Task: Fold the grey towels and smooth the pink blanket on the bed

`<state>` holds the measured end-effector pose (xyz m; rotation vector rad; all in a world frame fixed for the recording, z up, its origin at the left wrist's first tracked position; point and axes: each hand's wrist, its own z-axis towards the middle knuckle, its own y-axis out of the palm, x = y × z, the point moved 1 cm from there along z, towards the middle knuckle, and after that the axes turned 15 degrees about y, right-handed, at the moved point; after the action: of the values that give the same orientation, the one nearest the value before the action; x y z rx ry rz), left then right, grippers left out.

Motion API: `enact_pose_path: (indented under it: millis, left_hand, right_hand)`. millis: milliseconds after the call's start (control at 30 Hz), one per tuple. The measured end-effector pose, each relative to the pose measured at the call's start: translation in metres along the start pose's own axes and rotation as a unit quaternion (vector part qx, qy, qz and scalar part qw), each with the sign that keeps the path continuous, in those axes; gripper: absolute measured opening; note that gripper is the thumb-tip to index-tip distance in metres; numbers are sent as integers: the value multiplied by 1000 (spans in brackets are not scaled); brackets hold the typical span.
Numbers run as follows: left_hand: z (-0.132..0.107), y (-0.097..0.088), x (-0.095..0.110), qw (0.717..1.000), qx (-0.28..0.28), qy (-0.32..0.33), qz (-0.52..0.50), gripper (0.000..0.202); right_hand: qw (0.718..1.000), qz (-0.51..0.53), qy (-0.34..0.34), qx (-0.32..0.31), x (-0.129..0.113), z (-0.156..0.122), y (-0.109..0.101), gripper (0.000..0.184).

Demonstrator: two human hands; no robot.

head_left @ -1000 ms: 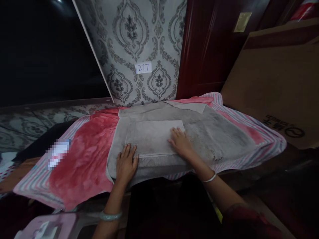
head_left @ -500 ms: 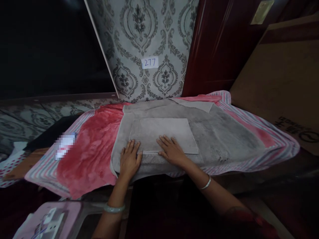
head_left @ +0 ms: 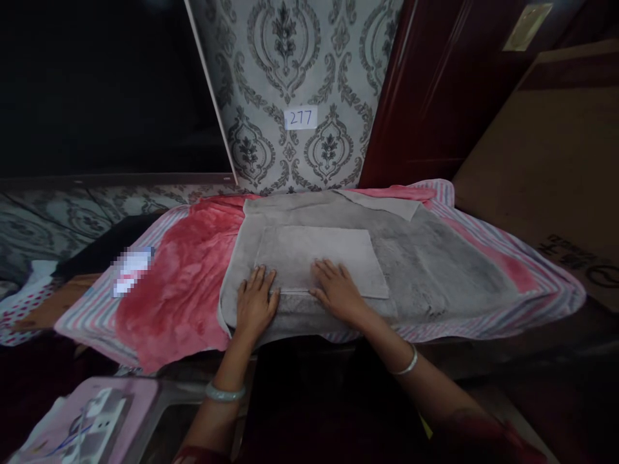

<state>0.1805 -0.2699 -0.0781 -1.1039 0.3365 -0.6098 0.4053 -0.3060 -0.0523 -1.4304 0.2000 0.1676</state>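
In the head view, the left hand (head_left: pixel 256 301) and right hand (head_left: pixel 339 293) lie flat, fingers slightly spread, gripping nothing, along the near side of a pale folded cloth (head_left: pixel 348 248) atop a grey cloth (head_left: pixel 449 261), seemingly keeping it flat.

We see the folded cloth (head_left: pixel 333 243) on the larger cloth (head_left: pixel 449 258), left of its middle, and both on the blanket (head_left: pixel 178 277) — which extends past them left and right. Our left hand (head_left: pixel 255 301) lies at the folded cloth's near left corner, our right hand (head_left: pixel 338 293) across its near edge. Behind: screen (head_left: pixel 106 90) left, wall (head_left: pixel 333 77) between, carton (head_left: pixel 556 161) right.
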Motion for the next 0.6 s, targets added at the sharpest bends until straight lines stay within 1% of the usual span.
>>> enact_pose_path:
  millis: [100,200,300,433,533,600]
  left_hand:
    - [0,0,0,1000,-7,0,4,49]
    - [-1,0,0,1000,-12,4,2,50]
    - [-2,1,0,1000,-9,8,0,50]
    - [-2,2,0,1000,8,6,-5,49]
    - [-3,2,0,1000,15,5,-10,49]
    - [-3,2,0,1000,11,5,-12,49]
  right_hand:
    - [998,-1,-69,-12,-21,7,8,60]
    - [993,-13,-111,-33,-29,6,17,57]
    - [993,-14,-113,-24,-26,1,23,57]
    - [994,-6,-107,-19,-16,-9,25,58]
    - [995,4,-98,-19,-9,-15,24,57]
    - [995,21,-91,-19,-6,-17,21,53]
